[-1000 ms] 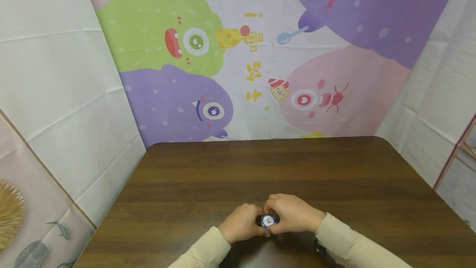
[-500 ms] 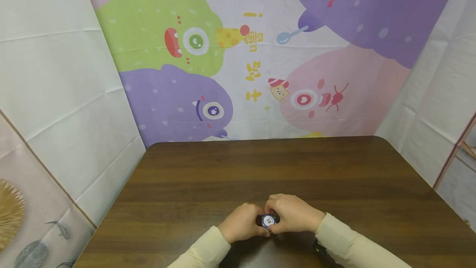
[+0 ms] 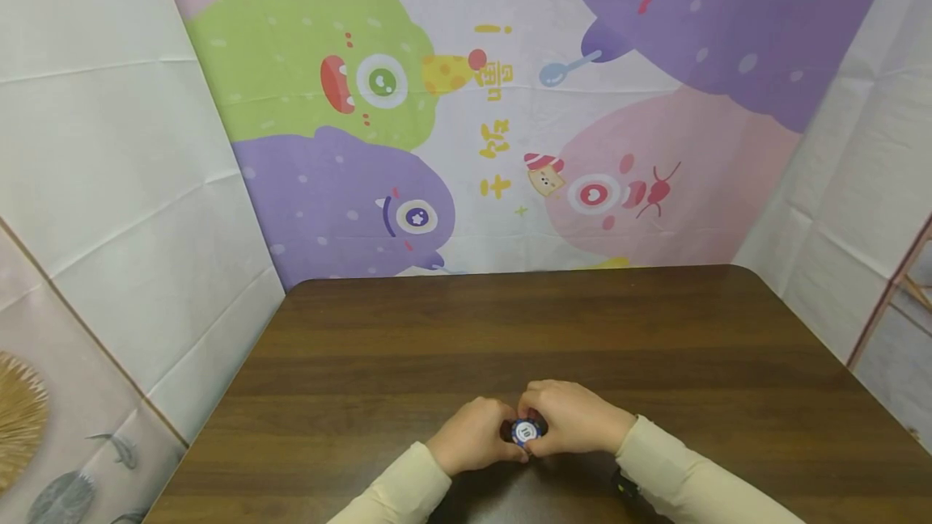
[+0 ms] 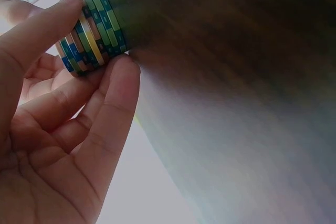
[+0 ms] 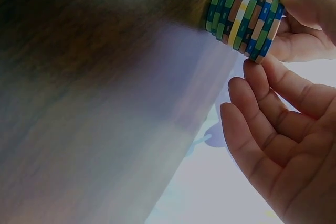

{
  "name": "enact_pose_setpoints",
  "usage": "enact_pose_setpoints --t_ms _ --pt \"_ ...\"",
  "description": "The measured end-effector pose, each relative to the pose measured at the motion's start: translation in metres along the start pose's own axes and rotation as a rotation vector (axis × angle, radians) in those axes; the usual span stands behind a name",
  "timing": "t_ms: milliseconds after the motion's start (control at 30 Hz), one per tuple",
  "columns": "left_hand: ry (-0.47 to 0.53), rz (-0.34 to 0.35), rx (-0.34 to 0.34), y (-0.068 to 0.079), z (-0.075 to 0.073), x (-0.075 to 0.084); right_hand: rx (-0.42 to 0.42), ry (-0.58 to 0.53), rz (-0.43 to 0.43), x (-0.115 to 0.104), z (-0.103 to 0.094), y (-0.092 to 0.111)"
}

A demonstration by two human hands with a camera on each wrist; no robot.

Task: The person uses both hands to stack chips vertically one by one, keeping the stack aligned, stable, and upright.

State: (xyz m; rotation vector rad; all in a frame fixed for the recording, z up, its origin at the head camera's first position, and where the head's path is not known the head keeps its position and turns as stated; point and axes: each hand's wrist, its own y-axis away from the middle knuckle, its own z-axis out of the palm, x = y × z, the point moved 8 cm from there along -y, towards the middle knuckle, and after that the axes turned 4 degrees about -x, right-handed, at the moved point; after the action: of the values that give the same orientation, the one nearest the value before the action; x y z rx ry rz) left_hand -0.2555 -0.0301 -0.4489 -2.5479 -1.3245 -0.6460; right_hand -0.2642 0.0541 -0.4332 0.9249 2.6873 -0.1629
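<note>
A stack of several poker chips [image 3: 526, 431] stands on the brown table near its front edge, a blue and white chip marked 10 on top. From the left, my left hand [image 3: 473, 437] pinches the stack between thumb and fingers. My right hand [image 3: 580, 420] pinches it from the right, its thumb at the near side and index finger at the far side. The left wrist view shows the chip stack [image 4: 94, 35] edge-on, with green, blue, tan and yellow edges. In the right wrist view, the other fingers [image 5: 247, 108] of the right hand spread loosely below the chips.
The wooden table [image 3: 466, 330] reaches back to a cartoon-printed cloth [image 3: 502, 225]. Pale cloth panels [image 3: 131, 144] hang at both sides. A dark object [image 3: 626, 483] shows under the right wrist.
</note>
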Motion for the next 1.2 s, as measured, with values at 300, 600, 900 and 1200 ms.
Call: enact_pose_setpoints --t_ms 300,600,900,1200 --pt "0.032 -0.007 -0.020 0.000 0.002 -0.001 0.003 -0.020 0.005 0.000 0.000 0.001" --pt "0.056 -0.015 -0.025 0.002 0.003 -0.002 0.016 -0.027 -0.015 0.000 0.000 0.002" --pt "0.110 -0.029 -0.052 0.004 0.002 -0.003 0.007 -0.064 -0.019 0.001 0.000 0.002" --pt "0.192 -0.055 -0.025 0.016 -0.014 -0.016 0.094 -0.092 0.067 0.019 -0.013 0.007"
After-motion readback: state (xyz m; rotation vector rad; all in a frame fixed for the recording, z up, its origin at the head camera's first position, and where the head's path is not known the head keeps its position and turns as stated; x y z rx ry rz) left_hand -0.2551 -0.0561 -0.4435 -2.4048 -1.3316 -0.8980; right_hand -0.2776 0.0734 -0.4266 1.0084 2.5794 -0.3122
